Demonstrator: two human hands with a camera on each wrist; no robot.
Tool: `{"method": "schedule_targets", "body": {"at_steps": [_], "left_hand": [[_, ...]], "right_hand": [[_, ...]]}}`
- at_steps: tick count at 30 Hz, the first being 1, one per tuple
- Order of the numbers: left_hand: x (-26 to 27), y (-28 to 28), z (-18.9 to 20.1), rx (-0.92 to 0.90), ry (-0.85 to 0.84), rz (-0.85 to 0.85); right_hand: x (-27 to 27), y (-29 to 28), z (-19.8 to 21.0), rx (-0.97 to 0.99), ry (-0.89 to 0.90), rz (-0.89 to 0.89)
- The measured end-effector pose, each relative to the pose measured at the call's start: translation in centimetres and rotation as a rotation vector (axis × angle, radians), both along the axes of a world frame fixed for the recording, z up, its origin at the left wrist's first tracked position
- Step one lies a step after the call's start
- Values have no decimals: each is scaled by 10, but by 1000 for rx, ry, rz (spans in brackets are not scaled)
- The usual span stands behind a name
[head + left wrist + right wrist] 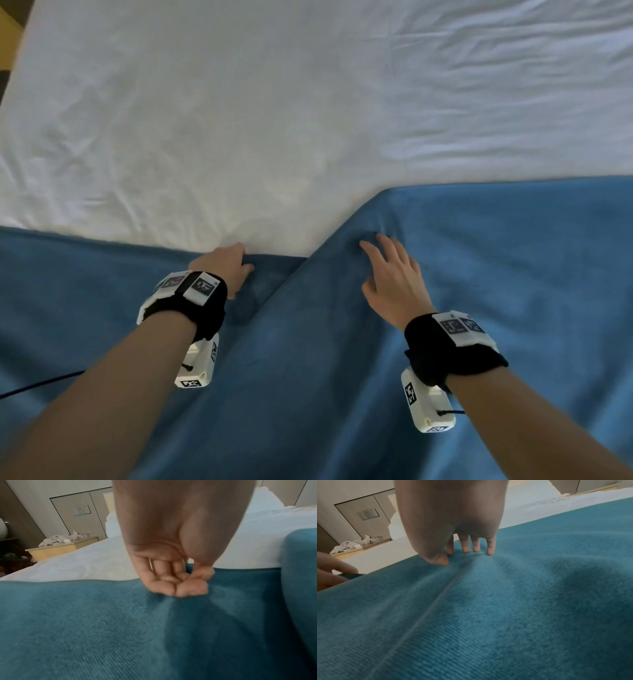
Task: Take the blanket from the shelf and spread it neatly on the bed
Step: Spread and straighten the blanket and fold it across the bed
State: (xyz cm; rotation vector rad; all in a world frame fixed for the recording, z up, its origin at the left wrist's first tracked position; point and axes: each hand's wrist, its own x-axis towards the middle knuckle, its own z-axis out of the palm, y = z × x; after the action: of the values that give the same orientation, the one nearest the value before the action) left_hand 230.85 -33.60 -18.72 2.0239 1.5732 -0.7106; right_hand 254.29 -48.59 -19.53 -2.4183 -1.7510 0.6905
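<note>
Step in hand: spreading. The blanket [342, 359] is already off the shelf and lies on the bed [239, 120], covering only the near part; the white sheet beyond is bare. Its far edge is uneven: the right portion reaches further up the bed and overlaps the left portion along a diagonal fold. Left hand [226, 267] is at the left portion's far edge, fingers [171, 586] curled and pinching the cloth against the thumb. Right hand [394, 277] rests on the raised fold, fingers [476, 546] straight and spread, tips pressing, gripping nothing. Next move likely needs the right hand to take an edge too, then both to draw the blanket up evenly and flatten the fold.
</note>
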Motion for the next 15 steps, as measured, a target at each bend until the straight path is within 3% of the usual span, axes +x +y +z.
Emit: {"method": "schedule_targets", "body": {"at_steps": [5,8,12,15], "left_hand": [[-30,50,23,332,-48,340],[-31,72,29,447,-47,305],[-31,89,21,409,-54,333],[-42,88,7,248,-181,313]], "right_hand": [[-2,11,2,-17,-24,6],[-7,17,-1,-30,-19,1],[-11,19,-7,-66,-18,14],[-11,19,-11,-109,-50,42]]}}
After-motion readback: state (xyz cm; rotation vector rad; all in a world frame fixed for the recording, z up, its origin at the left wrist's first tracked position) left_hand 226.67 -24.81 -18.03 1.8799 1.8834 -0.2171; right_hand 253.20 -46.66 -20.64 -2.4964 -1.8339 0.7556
